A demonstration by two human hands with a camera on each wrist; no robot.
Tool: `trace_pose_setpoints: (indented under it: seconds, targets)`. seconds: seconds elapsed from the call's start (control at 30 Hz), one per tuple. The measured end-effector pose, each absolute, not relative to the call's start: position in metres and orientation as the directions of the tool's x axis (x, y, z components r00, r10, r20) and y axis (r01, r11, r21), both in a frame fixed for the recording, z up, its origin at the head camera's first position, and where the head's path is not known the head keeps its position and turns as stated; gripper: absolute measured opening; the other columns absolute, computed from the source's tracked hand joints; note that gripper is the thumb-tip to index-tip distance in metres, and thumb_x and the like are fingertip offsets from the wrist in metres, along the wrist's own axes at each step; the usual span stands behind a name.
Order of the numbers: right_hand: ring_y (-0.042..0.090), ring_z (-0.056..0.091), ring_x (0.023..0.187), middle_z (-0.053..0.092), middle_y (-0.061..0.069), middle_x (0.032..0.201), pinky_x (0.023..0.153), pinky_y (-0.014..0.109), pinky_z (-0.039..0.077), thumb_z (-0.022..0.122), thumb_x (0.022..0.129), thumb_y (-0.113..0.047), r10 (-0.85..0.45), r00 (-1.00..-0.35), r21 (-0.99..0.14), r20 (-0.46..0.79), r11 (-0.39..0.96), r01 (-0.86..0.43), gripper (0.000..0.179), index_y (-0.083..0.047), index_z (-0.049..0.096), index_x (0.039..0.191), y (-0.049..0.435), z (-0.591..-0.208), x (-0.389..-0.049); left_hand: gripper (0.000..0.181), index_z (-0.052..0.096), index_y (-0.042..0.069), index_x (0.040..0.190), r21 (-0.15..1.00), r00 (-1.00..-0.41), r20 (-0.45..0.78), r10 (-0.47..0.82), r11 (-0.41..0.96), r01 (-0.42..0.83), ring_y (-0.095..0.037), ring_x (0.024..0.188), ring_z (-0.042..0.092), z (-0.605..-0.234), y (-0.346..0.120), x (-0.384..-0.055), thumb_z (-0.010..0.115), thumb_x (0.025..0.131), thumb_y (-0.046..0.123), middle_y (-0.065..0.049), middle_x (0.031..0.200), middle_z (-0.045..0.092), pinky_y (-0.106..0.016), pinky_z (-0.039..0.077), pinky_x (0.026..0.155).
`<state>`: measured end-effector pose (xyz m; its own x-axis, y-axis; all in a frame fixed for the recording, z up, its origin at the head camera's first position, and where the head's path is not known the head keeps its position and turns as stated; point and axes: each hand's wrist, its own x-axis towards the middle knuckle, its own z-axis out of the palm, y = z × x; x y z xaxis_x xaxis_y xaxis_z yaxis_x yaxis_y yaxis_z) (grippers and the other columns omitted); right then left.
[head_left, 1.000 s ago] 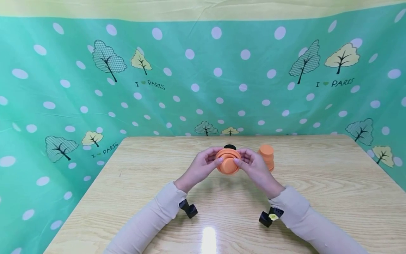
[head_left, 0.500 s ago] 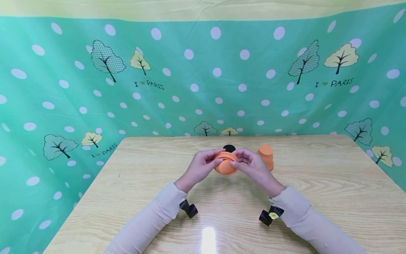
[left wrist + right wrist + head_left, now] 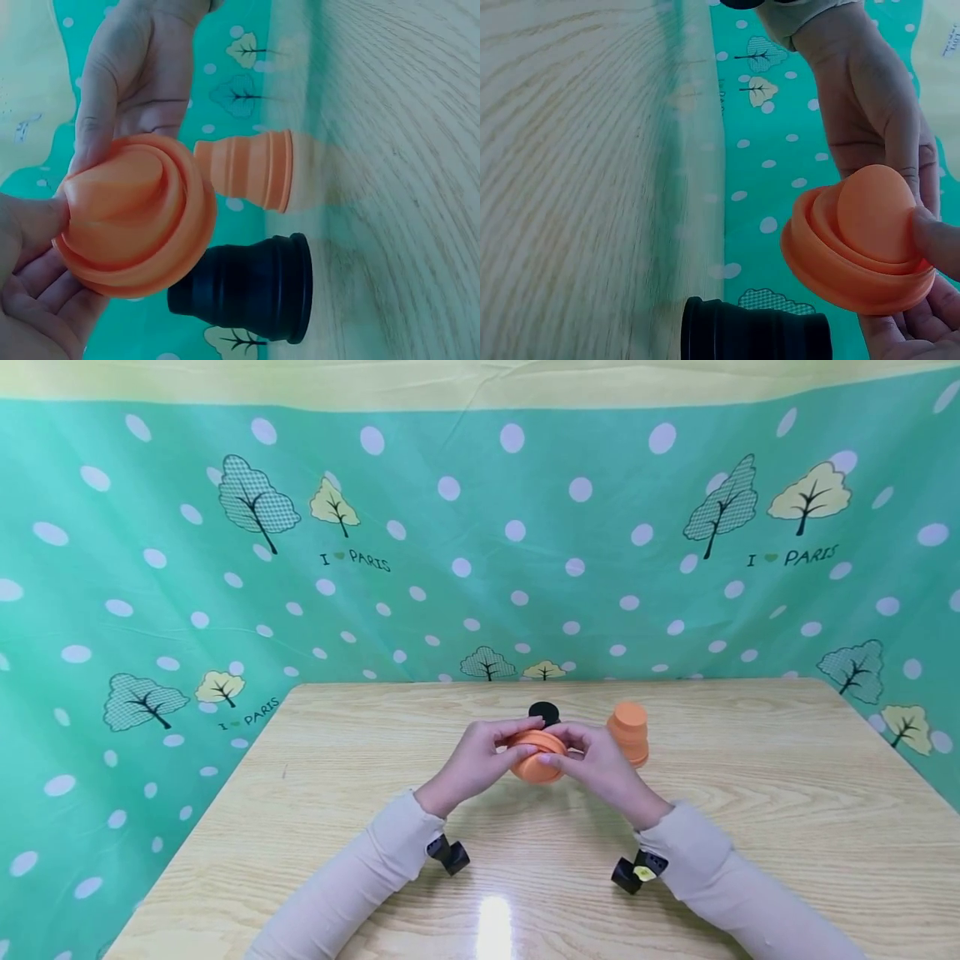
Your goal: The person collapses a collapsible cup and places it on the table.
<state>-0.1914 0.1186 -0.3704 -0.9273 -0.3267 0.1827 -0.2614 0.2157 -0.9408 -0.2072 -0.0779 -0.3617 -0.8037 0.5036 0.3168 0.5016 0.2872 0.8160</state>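
Note:
Above the table, my left hand point(image 3: 487, 762) and right hand point(image 3: 606, 767) together hold an orange collapsible cup point(image 3: 540, 771). Both thumbs press against its base side, while the other fingers grip around the rim. Partly squashed, the cup has its stepped rings folded unevenly and its base tilted, as the left wrist view shows on the cup point(image 3: 142, 217). A black collapsible cup point(image 3: 543, 713) stands upside down just behind the hands, its lower part hidden by them in the head view. To the right, a second orange cup point(image 3: 628, 735) stands extended, also upside down.
The wooden table point(image 3: 360, 735) has a bright reflection near its front. Behind it hangs a green dotted cloth point(image 3: 420, 527) with printed trees. A small black camera point(image 3: 453, 857) is strapped at the left wrist, another camera point(image 3: 626, 875) at the right.
The held orange cup has come slightly down and toward me, and tipped so that its base shows less. My thumbs have shifted across it. More of the black cup is visible.

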Motion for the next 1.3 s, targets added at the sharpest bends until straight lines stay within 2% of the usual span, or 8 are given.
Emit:
trace_pose_setpoints:
  seconds: [0.1,0.27,0.47,0.67,0.97,1.3]
  targets:
    - [0.02,0.062,0.099,0.065,0.014,0.109,0.079,0.025,0.054,0.072,0.084,-0.016,-0.315,-0.932,-0.945,0.179,0.209,-0.252,0.034,0.0,0.063,0.112,0.119,-0.369,-0.19,0.04,0.057,0.002,0.129,0.846,-0.81,0.312,0.497,0.243,0.474,-0.02,0.107,0.062,-0.358,-0.079,-0.205,0.063,0.091,0.011,-0.009,0.125,0.061,-0.034,0.052,0.086]
    - [0.016,0.061,0.097,0.064,0.013,0.107,0.08,0.024,0.053,0.071,0.085,-0.018,-0.269,-0.946,-0.959,0.18,0.167,-0.23,0.035,0.001,0.061,0.113,0.12,-0.368,-0.189,0.043,0.046,-0.006,0.135,0.915,-0.837,0.271,0.477,0.144,0.378,-0.028,0.114,0.057,-0.344,-0.081,-0.198,0.056,0.095,0.009,-0.019,0.128,0.057,-0.032,0.048,0.094]
    - [0.011,0.061,0.097,0.059,0.015,0.112,0.082,0.023,0.053,0.066,0.09,-0.016,-0.21,-0.96,-0.979,0.185,0.041,-0.198,0.039,0.006,0.053,0.119,0.123,-0.364,-0.19,0.043,0.044,-0.005,0.137,0.952,-0.864,0.19,0.467,0.128,0.278,-0.031,0.118,0.054,-0.33,-0.081,-0.192,0.053,0.097,0.008,-0.022,0.13,0.053,-0.029,0.046,0.096]
    - [0.01,0.061,0.096,0.06,0.012,0.111,0.081,0.022,0.053,0.067,0.089,-0.017,-0.184,-0.963,-0.978,0.198,0.03,-0.207,0.039,0.006,0.053,0.118,0.124,-0.364,-0.191,0.042,0.044,-0.008,0.135,0.942,-0.85,0.221,0.479,0.123,0.314,-0.03,0.111,0.056,-0.331,-0.079,-0.192,0.053,0.096,0.005,-0.023,0.125,0.055,-0.027,0.049,0.092]
    - [0.01,0.062,0.092,0.061,0.009,0.104,0.078,0.022,0.054,0.066,0.089,-0.013,-0.181,-0.955,-0.969,0.235,0.03,-0.244,0.035,0.008,0.055,0.115,0.123,-0.365,-0.191,0.037,0.051,-0.005,0.129,0.937,-0.861,0.259,0.438,0.1,0.333,-0.016,0.096,0.059,-0.347,-0.077,-0.203,0.057,0.093,0.004,-0.021,0.114,0.06,-0.026,0.053,0.082]
    - [0.013,0.061,0.091,0.061,0.008,0.103,0.078,0.023,0.054,0.069,0.087,-0.012,-0.227,-0.956,-0.979,0.186,0.037,-0.199,0.035,0.006,0.055,0.114,0.125,-0.366,-0.194,0.03,0.061,-0.002,0.12,0.904,-0.856,0.336,0.394,0.121,0.411,-0.023,0.096,0.065,-0.361,-0.076,-0.21,0.062,0.091,0.008,-0.017,0.11,0.066,-0.026,0.055,0.078]
